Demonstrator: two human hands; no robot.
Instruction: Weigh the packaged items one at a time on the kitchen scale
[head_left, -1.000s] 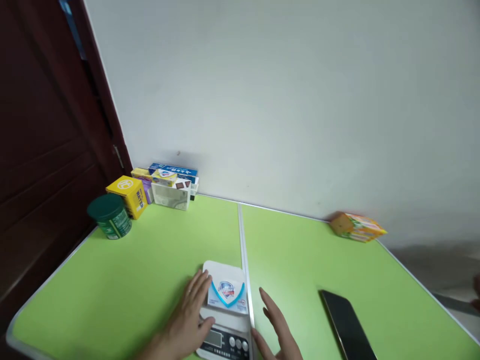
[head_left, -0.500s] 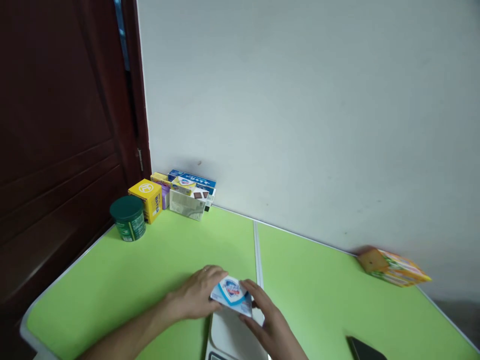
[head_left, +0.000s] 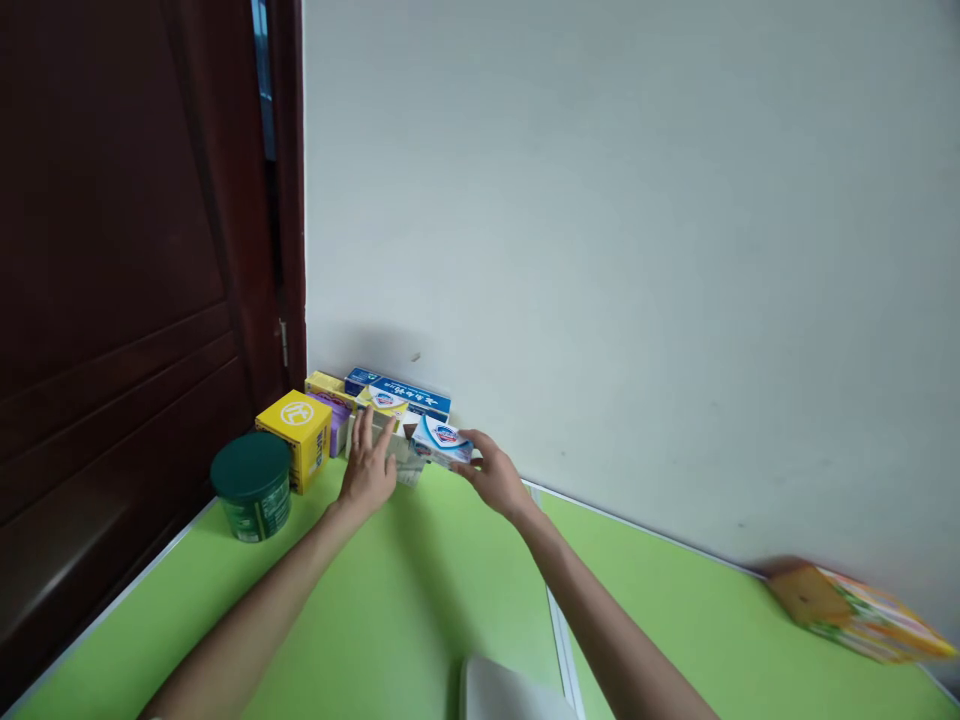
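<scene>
My right hand (head_left: 496,478) pinches a blue-and-white soap box (head_left: 444,440) by its right end. The box is raised at the right side of a group of boxes by the wall. My left hand (head_left: 369,474) reaches over the front of that group with its fingers spread. Its fingertips overlap a yellow-and-white soap box (head_left: 385,400) and a pale box (head_left: 411,468); whether they touch cannot be told. Behind these lies a long blue box (head_left: 409,392). Part of the pale box is hidden by my left hand.
A green tub with a dark lid (head_left: 251,490), a yellow cube-shaped box (head_left: 298,435) and a purple box (head_left: 339,420) stand to the left. At the bottom edge shows a white scale (head_left: 514,695). An orange-and-yellow pack (head_left: 855,612) lies by the wall, far right.
Both hands have moved from above the scale to the boxes by the wall. My left hand has let go of the blue-and-white soap box; my right hand carries it. The view has shifted.
</scene>
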